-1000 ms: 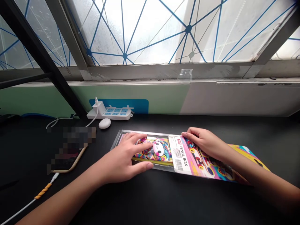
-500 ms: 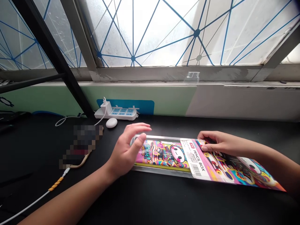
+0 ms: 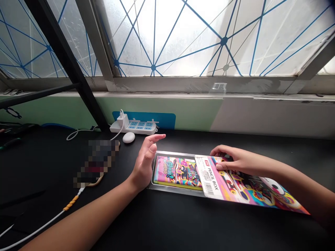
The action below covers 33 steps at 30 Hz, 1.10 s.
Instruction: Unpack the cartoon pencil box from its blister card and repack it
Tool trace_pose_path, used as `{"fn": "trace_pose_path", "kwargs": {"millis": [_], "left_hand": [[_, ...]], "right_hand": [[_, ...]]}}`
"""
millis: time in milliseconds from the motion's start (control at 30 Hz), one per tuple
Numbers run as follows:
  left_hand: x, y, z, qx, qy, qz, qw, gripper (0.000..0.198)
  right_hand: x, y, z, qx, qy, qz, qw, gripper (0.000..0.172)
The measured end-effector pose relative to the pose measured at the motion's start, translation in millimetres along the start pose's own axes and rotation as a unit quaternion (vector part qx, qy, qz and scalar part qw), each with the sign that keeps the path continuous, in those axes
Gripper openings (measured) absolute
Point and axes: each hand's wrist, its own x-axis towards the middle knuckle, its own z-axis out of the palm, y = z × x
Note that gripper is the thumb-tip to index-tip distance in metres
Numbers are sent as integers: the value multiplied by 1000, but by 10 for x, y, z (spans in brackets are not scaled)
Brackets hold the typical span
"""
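Note:
A colourful pencil box [image 3: 178, 172] lies in a clear plastic tray [image 3: 175, 191] on the black table. Its right part is inside a bright printed cardboard sleeve [image 3: 243, 191] labelled "PENCIL BOX". My right hand [image 3: 230, 158] grips the sleeve near its labelled end, thumb on top and fingers over the far edge. At the tray's left end stands my left hand [image 3: 146, 164], palm towards the tray and fingers stretched out. It looks to be against the tray's end and holds nothing. My right forearm hides part of the sleeve.
A white power strip [image 3: 136, 127] with a plug in it sits along the wall, near a small white rounded case [image 3: 128, 137]. Left of my hand lies a blurred-out device [image 3: 98, 165] on a white cable [image 3: 52, 223]. A black post [image 3: 70, 66] slants up at left.
The sleeve has slid left with my right hand, covering more of the pencil box. My left hand has turned more upright at the tray's end. The view has shifted slightly.

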Motion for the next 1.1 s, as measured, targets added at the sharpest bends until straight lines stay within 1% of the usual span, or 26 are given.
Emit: {"fn": "trace_pose_path", "kwargs": {"millis": [100,200,400,533,600,667,700,767,800,833,867,933,967,1000,1067,1100], "left_hand": [[12,-19,3,12,10,-3,1000,47],[25,-27,1,-2,16,-16,1000,51],[41,-7,4,-54,29,-37,997,52],[34,-3,20,-80,37,-39,995,48],[35,-1,26,-74,47,-44,995,46],[43,-1,23,-58,69,-57,994,43],[50,-3,18,-52,82,-68,993,38],[66,-14,-1,-51,95,-103,989,24],[75,-24,-14,-57,93,-128,986,22],[83,-36,-26,-70,87,-156,981,29],[91,-50,-38,-86,78,-187,975,39],[104,-78,-54,-128,64,-243,959,57],[110,-89,-57,-151,61,-263,951,62],[115,-99,-57,-174,60,-277,943,65],[125,-107,-53,-215,59,-291,930,66],[130,-106,-50,-232,62,-295,925,66]], "right_hand": [[119,-305,101,-31,9,-36,999,55],[257,-601,211,-76,-5,-80,994,51],[513,-1133,423,-118,-12,-92,989,50],[630,-1397,547,-136,-1,-114,984,52],[633,-1452,587,-143,25,-127,981,54],[576,-1418,605,-148,61,-138,977,52],[526,-1360,605,-150,82,-142,975,49],[388,-1156,592,-151,127,-148,969,43],[308,-1015,579,-148,159,-151,964,42],[226,-857,561,-141,186,-152,960,43],[146,-691,539,-132,216,-145,956,44],[6,-377,484,-110,257,-105,954,48],[-50,-249,452,-89,257,-76,959,50],[-94,-152,420,-65,238,-43,968,53],[-149,-53,368,-29,201,1,979,55],[-162,-46,352,-20,187,8,982,54]]}}
